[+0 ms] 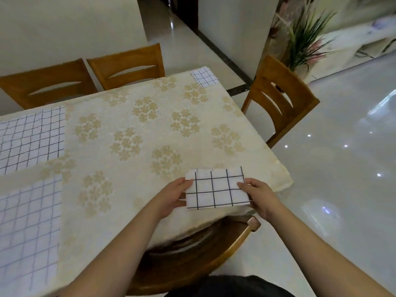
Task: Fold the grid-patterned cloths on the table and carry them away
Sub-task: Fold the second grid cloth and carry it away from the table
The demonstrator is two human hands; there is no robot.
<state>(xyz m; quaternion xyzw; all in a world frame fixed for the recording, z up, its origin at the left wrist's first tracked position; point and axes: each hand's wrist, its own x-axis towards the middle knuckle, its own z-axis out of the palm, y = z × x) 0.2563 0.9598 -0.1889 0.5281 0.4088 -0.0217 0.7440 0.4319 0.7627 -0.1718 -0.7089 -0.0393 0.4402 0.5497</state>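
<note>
Left hand (174, 195) and right hand (258, 195) pinch folded cloth (216, 189) by its sides, near table (150, 129) corner. Two open cloths (32, 138) (27, 228) lie left; another folded one (204, 77) at far corner.

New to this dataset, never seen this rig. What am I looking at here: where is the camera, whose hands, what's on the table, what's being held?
There is no robot. One wide-angle camera sits on a person's head and looks forward and down, so both bare arms reach in from the bottom of the picture.

The left hand and right hand each pinch one side of a small folded grid cloth at the near right corner of the table, which wears a cream flowered cover.

Two larger grid cloths lie flat on the left: one further back, one nearer. Another small folded one sits at the far corner. Wooden chairs stand around the table.
</note>
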